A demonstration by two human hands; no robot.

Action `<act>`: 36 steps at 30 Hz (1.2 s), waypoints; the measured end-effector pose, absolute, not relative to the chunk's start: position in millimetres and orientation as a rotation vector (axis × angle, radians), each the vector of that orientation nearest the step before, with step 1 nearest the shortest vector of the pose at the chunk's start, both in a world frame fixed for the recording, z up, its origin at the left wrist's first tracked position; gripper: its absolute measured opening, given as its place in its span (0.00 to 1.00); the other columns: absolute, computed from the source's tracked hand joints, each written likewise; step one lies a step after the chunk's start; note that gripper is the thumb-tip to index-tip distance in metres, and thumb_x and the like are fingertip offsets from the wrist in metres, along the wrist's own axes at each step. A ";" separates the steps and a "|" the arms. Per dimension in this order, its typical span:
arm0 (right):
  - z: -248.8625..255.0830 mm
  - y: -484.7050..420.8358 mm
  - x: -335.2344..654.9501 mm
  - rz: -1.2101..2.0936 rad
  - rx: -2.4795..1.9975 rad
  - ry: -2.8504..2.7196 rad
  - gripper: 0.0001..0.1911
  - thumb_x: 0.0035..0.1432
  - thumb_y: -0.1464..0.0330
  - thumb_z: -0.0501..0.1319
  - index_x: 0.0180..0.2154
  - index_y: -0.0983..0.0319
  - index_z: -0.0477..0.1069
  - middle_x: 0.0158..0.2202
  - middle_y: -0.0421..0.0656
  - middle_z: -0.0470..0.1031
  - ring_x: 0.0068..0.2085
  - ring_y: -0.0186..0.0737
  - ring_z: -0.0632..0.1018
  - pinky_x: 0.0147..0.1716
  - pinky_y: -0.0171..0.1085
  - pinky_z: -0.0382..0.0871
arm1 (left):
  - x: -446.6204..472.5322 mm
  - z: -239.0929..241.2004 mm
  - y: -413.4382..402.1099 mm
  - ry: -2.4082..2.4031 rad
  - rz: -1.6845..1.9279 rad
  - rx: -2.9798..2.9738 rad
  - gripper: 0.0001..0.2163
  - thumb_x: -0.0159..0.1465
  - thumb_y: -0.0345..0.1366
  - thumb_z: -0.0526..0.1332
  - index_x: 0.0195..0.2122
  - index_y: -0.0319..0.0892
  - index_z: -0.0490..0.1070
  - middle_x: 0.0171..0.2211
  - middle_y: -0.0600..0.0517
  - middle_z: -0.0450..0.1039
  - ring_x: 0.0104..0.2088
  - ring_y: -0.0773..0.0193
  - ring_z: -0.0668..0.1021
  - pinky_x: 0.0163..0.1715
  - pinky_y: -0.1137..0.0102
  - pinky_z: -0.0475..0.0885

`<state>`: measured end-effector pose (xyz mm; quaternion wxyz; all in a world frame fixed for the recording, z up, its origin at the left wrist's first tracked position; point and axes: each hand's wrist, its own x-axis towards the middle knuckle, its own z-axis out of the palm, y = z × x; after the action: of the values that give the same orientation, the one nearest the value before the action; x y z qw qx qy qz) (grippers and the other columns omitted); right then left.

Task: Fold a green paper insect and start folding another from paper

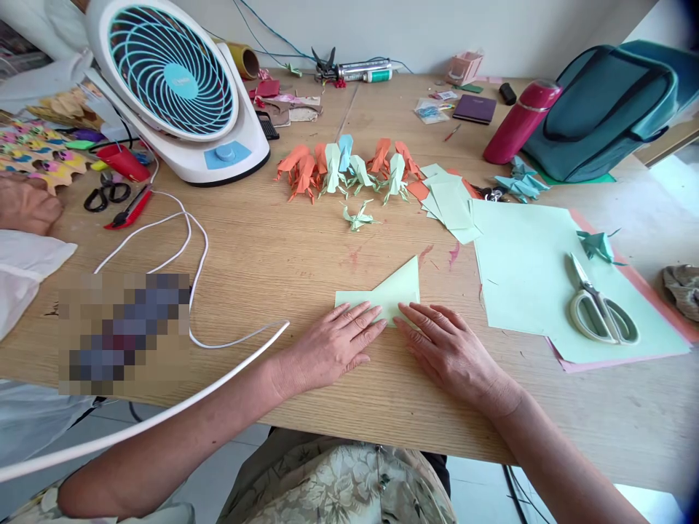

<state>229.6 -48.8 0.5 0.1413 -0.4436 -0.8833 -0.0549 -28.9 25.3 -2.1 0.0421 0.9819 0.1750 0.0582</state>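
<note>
Both hands flat, left hand (333, 346), right hand (445, 349), pressing folded paper (390, 291)

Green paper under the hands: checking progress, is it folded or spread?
Folded: paper shows a triangular flap over a strip, left hand and right hand pressing it.

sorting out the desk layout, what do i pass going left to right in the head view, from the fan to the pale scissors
fan → left hand → right hand → pale scissors; the paper and the origami overlap the hands, so they are left out
</note>
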 end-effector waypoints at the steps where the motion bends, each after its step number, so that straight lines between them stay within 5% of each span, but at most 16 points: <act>1: 0.3 -48.7 229.2 -0.162 -1.277 -2.545 0.18 0.69 0.73 0.54 0.58 0.68 0.70 0.61 0.55 0.71 0.59 0.53 0.72 0.55 0.52 0.67 | -29.1 -2.3 25.2 0.538 0.179 3.003 0.26 0.70 0.38 0.57 0.67 0.36 0.57 0.68 0.41 0.57 0.68 0.48 0.60 0.65 0.53 0.60; 22: 3.3 -48.4 228.0 -0.047 -1.205 -2.478 0.18 0.66 0.76 0.56 0.57 0.64 0.69 0.51 0.51 0.78 0.46 0.47 0.77 0.45 0.46 0.67 | -29.7 -1.8 29.6 0.471 0.106 3.027 0.28 0.72 0.38 0.53 0.71 0.38 0.48 0.70 0.44 0.54 0.70 0.50 0.56 0.67 0.51 0.52; 36: 3.2 -49.4 231.5 -0.114 -1.288 -2.469 0.15 0.65 0.75 0.57 0.52 0.66 0.73 0.49 0.51 0.78 0.41 0.46 0.75 0.42 0.45 0.67 | -29.9 -3.1 30.2 0.465 0.129 3.024 0.26 0.72 0.37 0.52 0.70 0.41 0.51 0.70 0.46 0.55 0.70 0.51 0.57 0.68 0.52 0.49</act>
<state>231.5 -49.4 3.2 0.1764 -0.4549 -0.8719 -0.0404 -29.9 30.2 -3.1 0.0395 0.9868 0.1516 0.0420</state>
